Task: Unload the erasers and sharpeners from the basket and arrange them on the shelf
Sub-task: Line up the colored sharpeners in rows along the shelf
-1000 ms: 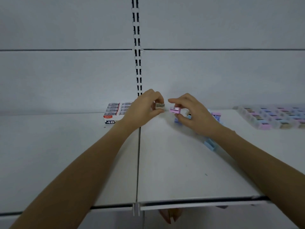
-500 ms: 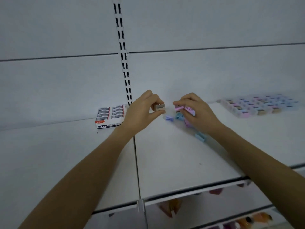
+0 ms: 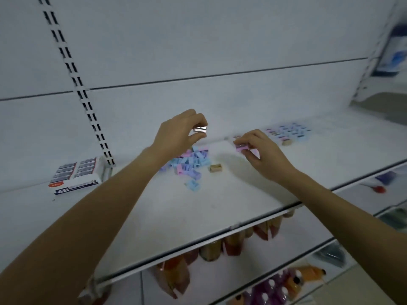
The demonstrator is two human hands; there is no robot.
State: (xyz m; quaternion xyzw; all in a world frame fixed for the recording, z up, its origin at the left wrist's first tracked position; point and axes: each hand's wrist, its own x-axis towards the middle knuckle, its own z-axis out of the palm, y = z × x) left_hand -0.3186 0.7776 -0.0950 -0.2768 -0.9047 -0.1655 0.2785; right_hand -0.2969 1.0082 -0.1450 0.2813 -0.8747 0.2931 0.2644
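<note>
- Head view: the left hand (image 3: 176, 137) is up above the shelf (image 3: 154, 216). Its thumb and fingers are curled and pinch a small silver sharpener (image 3: 200, 129). I think it is held high so it can pass over the heap without bumping it.
- The right hand (image 3: 264, 153) is low, close to the shelf and more to the right. Its fingertips pinch a pink sharpener (image 3: 241, 147), most likely to set it down over by the rows.
- Below the left hand lies a pile of sharpeners (image 3: 191, 160), blue, pink and purple, all jumbled. They look tipped out there so they can be picked up one by one.
- A gold sharpener (image 3: 215, 167) sits by itself just right of the pile. A blue sharpener (image 3: 193, 185) lies alone on the near side.
- Far to the right, neat rows of sharpeners (image 3: 288, 133) stand near the back wall. That looks like the spot for the sorted ones.
- A box of 4B erasers (image 3: 77, 175) sits at the left, by the slotted rail (image 3: 77, 84), well apart from the sharpeners.
- The basket is not in view.
- There is open white shelf between the pile and the rows, so a hand can go across.
- The near part of the shelf gives room for both arms to come in.
- The front edge is a drop. A small thing pushed off it could fall to the bags (image 3: 171, 276) on the shelf below.
</note>
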